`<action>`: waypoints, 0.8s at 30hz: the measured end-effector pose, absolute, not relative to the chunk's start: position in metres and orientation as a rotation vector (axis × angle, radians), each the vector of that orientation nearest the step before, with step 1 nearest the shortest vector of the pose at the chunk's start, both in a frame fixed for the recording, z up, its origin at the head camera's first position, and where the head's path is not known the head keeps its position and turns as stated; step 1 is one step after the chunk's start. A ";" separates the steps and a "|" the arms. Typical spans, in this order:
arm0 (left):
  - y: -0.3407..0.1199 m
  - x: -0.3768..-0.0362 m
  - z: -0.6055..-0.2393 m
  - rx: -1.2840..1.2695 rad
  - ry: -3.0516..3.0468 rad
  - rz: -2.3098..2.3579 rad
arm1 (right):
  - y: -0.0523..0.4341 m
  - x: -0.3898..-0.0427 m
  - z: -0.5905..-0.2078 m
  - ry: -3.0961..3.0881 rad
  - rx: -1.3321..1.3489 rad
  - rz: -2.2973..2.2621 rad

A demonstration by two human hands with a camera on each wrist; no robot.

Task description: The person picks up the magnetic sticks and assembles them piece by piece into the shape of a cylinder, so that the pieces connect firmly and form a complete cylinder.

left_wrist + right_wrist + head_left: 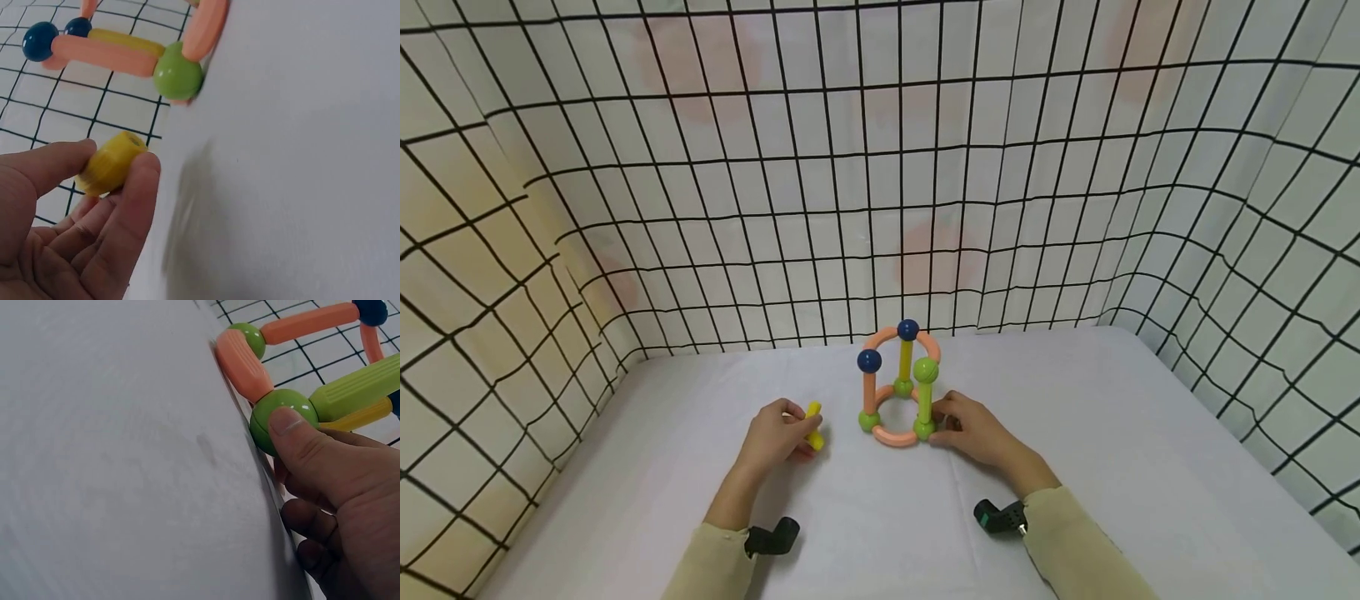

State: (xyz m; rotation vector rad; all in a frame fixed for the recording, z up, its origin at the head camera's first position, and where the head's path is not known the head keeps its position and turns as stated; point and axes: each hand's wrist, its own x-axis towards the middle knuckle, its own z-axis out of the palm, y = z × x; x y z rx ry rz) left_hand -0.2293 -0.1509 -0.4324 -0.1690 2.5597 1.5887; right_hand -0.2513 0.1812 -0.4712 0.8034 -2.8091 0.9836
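Between thumb and fingertips my left hand (775,440) pinches a short yellow rod (814,425), held left of a ball-and-rod toy frame. In the left wrist view a hole shows in the end of the yellow rod (112,164). My right hand (981,432) grips the green ball (924,429) at the frame's near right base, its thumb pressed on the green ball (281,400) in the right wrist view. A light green rod (926,404) rises there to a light green ball (927,370). Orange and yellow uprights carry dark blue balls (869,361).
Orange curved bars (895,437) join the balls at the base, and others arch along the top. The frame stands on a white-covered table (880,517). Black grid netting (895,158) over white cloth encloses the back and sides. Wrist cameras (773,537) sit at both sleeves.
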 end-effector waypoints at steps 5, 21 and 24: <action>-0.144 -0.231 -0.432 -0.191 2.375 1.748 | 0.179 -0.251 -0.474 -2.805 0.805 0.893; -0.122 -0.226 -0.424 -0.079 2.067 2.045 | 0.173 -0.247 -0.469 -2.796 0.820 0.854; -0.116 -0.222 -0.420 -0.054 2.029 2.076 | 0.171 -0.247 -0.470 -2.803 0.811 0.842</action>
